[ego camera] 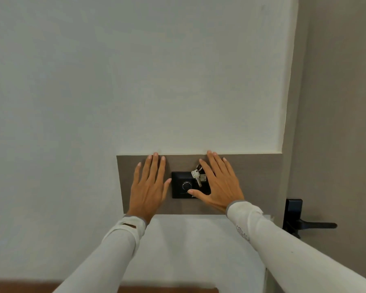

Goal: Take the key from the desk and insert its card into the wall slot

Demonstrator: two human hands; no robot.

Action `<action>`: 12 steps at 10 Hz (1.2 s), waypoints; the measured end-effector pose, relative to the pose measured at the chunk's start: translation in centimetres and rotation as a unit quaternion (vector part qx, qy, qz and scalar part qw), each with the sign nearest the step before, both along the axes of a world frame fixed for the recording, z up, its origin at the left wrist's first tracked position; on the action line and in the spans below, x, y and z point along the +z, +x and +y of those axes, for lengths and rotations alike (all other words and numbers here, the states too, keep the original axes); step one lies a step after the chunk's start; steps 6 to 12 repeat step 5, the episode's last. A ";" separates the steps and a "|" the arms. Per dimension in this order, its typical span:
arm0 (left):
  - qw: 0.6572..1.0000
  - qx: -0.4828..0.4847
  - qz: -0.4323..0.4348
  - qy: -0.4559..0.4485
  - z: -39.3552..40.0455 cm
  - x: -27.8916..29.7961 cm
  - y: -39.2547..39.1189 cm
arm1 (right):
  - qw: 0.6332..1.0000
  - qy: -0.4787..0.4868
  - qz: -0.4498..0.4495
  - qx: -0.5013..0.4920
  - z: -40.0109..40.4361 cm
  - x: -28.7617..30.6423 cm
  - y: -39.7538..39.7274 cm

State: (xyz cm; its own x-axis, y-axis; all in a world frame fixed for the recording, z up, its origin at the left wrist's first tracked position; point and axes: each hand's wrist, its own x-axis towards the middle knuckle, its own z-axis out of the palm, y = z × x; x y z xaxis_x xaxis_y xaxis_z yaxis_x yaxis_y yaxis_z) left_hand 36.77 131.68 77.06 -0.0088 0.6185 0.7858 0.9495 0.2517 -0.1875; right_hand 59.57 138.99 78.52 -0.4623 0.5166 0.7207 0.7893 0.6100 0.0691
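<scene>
A black wall slot unit (181, 187) with a round dial sits on a grey-brown wall panel (260, 182). A silver key (195, 176) on a metal ring hangs in front of the unit's upper right part, beside a small pale card piece (202, 177) that stands at the unit. My left hand (149, 187) lies flat on the panel to the left of the unit, fingers spread and empty. My right hand (219, 182) lies flat to the right, its thumb across the unit's lower edge, holding nothing. Whether the card sits inside the slot is partly hidden by the key.
A white wall (135, 70) rises above and to the left of the panel. To the right is a grey door (336, 102) with a black lever handle (313, 225). A brown wooden edge (167, 289) runs along the bottom of the view.
</scene>
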 end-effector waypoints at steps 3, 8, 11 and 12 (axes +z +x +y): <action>1.000 0.001 0.016 0.005 -2.5 3.3 0.0 | 0.999 -0.044 -0.023 -0.003 -1.1 1.5 0.5; 0.998 -0.003 0.038 0.053 -5.9 9.2 0.1 | 0.995 -0.033 -0.056 0.076 -7.3 3.5 1.2; 0.998 -0.003 0.038 0.053 -5.9 9.2 0.1 | 0.995 -0.033 -0.056 0.076 -7.3 3.5 1.2; 0.998 -0.003 0.038 0.053 -5.9 9.2 0.1 | 0.995 -0.033 -0.056 0.076 -7.3 3.5 1.2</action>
